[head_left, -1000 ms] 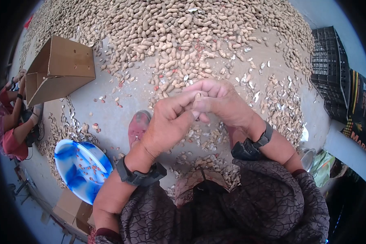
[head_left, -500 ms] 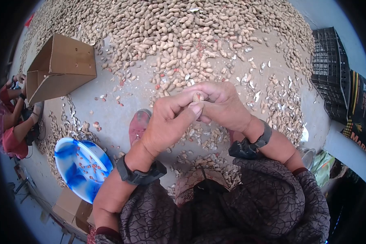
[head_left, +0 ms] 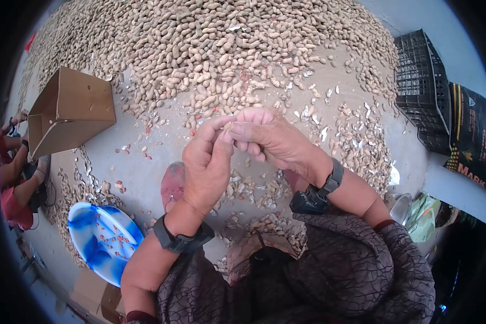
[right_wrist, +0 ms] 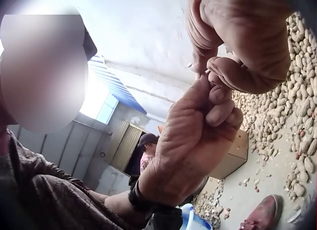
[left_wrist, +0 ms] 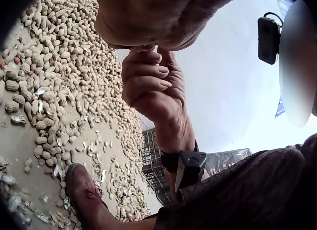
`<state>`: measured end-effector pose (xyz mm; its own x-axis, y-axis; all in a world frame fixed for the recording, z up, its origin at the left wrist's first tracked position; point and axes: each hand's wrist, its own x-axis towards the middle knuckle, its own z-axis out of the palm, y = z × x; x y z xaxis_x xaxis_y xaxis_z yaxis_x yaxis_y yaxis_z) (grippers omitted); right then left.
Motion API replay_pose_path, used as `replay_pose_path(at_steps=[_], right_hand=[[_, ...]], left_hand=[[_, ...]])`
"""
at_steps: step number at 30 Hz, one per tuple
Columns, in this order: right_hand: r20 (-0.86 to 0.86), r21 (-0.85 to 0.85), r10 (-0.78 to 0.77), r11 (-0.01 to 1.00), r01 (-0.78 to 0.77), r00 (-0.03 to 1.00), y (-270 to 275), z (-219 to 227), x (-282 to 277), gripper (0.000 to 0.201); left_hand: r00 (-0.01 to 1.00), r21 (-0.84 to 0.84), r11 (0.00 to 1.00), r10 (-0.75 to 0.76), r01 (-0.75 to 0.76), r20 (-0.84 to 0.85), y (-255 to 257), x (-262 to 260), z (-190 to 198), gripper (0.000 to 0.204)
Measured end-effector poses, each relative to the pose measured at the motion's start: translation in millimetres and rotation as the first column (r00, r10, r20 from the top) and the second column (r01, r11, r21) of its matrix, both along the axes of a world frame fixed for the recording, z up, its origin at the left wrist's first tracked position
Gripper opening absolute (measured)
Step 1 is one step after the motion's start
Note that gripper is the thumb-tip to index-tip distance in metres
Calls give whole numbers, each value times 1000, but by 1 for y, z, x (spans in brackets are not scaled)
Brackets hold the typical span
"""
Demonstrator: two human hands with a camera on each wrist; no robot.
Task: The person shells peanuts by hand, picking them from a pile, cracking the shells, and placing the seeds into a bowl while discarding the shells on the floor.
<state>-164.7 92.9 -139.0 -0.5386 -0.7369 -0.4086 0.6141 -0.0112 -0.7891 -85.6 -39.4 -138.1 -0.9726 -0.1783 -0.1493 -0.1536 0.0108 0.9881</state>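
Observation:
My two hands meet at the fingertips in the head view, above the floor in front of the peanut heap (head_left: pixel 210 48). Between thumb and bent forefinger, the left hand (head_left: pixel 206 164) pinches one side of a small pale peanut (head_left: pixel 228 128). Thumb and fingers of the right hand (head_left: pixel 281 140) grip its other side. Fingertips cover most of the peanut. In the left wrist view the right hand (left_wrist: pixel 153 86) shows curled fingers below the left palm. The right wrist view shows the left hand (right_wrist: pixel 188 131) with its fingers folded in.
A blue-and-white basin (head_left: pixel 81 248) with red kernels stands at lower left. Beyond it sit a cardboard box (head_left: pixel 86 100) and another person's arm (head_left: pixel 24 189). Broken shells (head_left: pixel 362 140) litter the floor. A black crate (head_left: pixel 421 81) and dark bag (head_left: pixel 470 135) are at right.
Half a second ago the peanut showed a red kernel through its cracked shell; now fingertips cover more of it. The head view has shifted slightly, and the left hand is more upright.

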Motion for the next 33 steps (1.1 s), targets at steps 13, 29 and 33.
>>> replay_pose_path(at_steps=[13, 29, 33], right_hand=[[31, 116, -164, 980, 159, 986, -12, 5, 15, 18], [-207, 194, -70, 975, 111, 976, -8, 5, 12, 16], [-393, 149, -90, 976, 160, 915, -9, -7, 25, 12]], left_hand=[[984, 19, 984, 174, -175, 44, 7, -3, -5, 20], [959, 635, 767, -103, -93, 265, -10, -5, -20, 24], [940, 665, 733, -110, -142, 322, -12, -2, -26, 25]])
